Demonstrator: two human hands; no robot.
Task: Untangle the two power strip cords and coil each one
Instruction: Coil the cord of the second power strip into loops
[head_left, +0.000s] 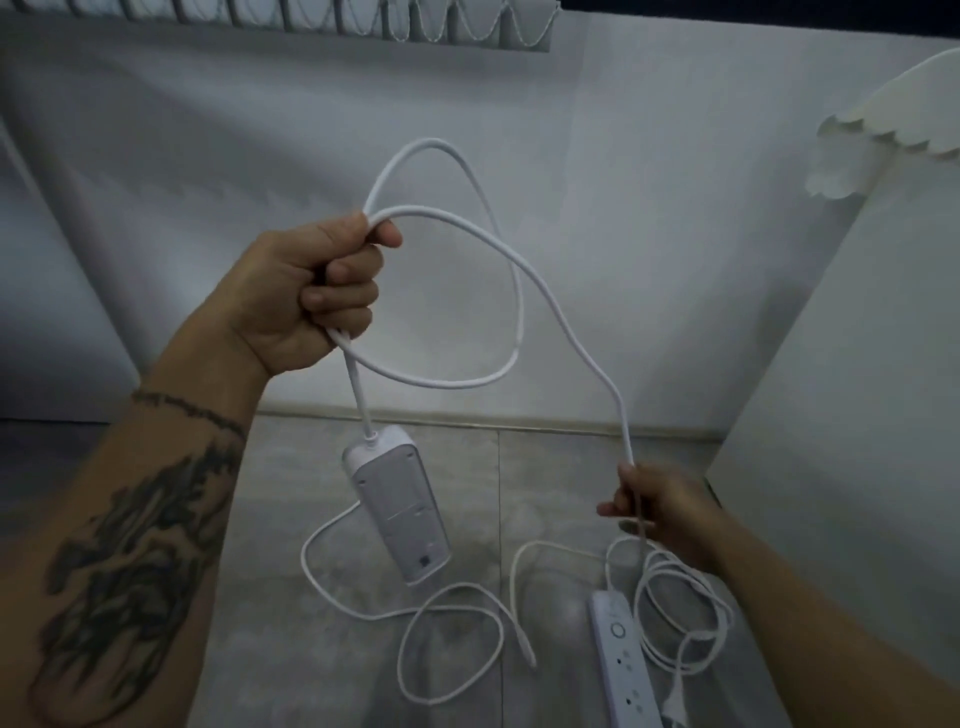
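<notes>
While left hand (317, 291) fists the cord (566, 322) loops and right hand (657, 512) pinches it lower, the dangling strip (397, 512) below could swing and retangle.

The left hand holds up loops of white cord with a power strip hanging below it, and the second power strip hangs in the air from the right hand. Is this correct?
Not quite. The head view shows the second power strip lying on the floor, not hanging. The right hand holds only cord. The rest is correct: the left hand holds up the loops, with the first power strip hanging below it.
</notes>
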